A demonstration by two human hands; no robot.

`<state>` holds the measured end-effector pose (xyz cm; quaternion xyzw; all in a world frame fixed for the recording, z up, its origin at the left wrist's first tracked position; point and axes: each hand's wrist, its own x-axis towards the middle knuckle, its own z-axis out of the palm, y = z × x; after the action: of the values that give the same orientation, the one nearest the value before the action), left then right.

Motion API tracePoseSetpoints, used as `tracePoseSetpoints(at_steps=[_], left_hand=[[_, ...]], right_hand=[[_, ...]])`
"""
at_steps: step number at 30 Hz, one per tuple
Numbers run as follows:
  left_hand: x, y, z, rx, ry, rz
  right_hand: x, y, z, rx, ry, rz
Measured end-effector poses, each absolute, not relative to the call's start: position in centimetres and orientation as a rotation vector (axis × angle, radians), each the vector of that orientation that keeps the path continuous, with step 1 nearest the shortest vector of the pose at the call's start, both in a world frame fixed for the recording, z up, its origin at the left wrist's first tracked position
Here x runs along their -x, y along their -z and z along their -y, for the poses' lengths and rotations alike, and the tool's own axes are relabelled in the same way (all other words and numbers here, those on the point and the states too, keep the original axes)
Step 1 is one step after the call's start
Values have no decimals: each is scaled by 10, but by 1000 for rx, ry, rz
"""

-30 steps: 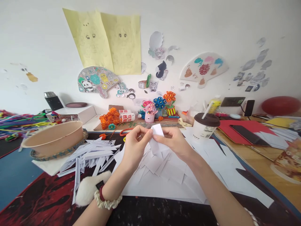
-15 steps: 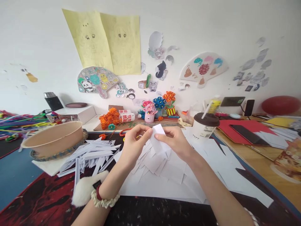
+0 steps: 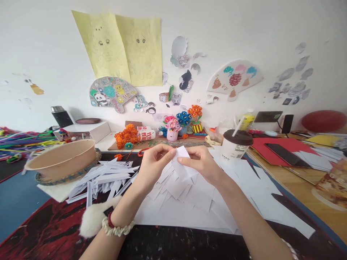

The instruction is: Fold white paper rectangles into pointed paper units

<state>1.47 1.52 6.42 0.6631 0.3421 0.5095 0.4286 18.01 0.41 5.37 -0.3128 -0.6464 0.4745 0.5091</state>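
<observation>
White paper slip (image 3: pixel 179 168) between left hand (image 3: pixel 154 166) and right hand (image 3: pixel 204 165)

Both hands pinch the slip with thumbs and fingers, above loose white sheets (image 3: pixel 200 196). Left of the left hand sits a beige basin (image 3: pixel 65 160), contents hidden; right of the right hand, a lidded cup (image 3: pixel 234 148) holds a straw (image 3: pixel 239 123). Beyond both hands, a striped pot (image 3: pixel 197 127) holds orange flowers (image 3: pixel 195 112). A red-black mat (image 3: pixel 54 227) covers part of the table (image 3: pixel 329 222).

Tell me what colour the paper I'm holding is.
The paper between your left hand and right hand is white, best seen in the head view.
</observation>
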Motion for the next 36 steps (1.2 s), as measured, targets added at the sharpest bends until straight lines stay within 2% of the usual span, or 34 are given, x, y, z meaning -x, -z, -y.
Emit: tracePoseSetpoints(at_steps=[11,36], left_hand=[[-14,-61,-16,-1631,-1293,-826],[-14,-57,-19,-2214,-1301,-1046]], right_hand=[[-182,-53,-5,735,-1184,1556],[-180,-53,-6,820,-1185,1480]])
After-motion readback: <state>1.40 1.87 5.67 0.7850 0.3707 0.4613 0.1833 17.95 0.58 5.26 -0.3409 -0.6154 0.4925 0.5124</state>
